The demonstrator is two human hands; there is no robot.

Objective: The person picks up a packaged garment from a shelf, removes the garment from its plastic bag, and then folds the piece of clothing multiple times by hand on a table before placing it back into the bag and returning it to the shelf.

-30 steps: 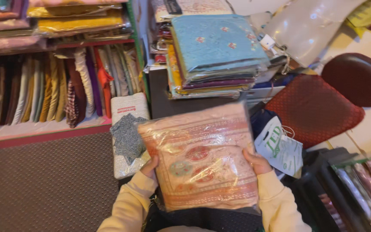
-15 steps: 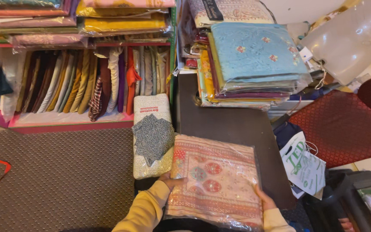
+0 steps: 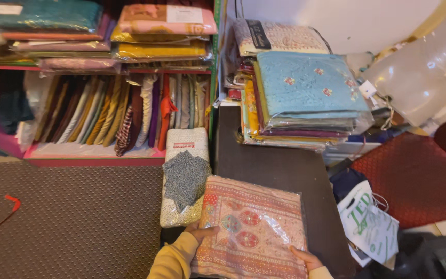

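Head view looks down on a brown textured carpet (image 3: 68, 217) spreading to the left, with a dark wooden table (image 3: 285, 170) beside it on the right. Behind the carpet stands a pink-edged shelf (image 3: 89, 157) packed with upright folded fabrics in many colours, and flat wrapped fabrics lie stacked on top. At the table's far end sits a pile of plastic-wrapped fabrics topped by a light blue embroidered one (image 3: 308, 85). A red patterned cushion (image 3: 414, 175) lies to the right, with a white printed bag (image 3: 370, 222) just in front of it. A grey-and-white wrapped fabric pack (image 3: 184, 178) rests between carpet and table.

On the near end of the table lies a flat pink and orange patterned fabric pack in clear plastic (image 3: 254, 230). The left hand (image 3: 202, 232), in a yellow sleeve, curls its fingers (image 3: 210, 230) over the pack's left edge, gripping it. The right hand (image 3: 305, 258) holds the lower right edge, thumb on top; its other fingers are hidden beneath.
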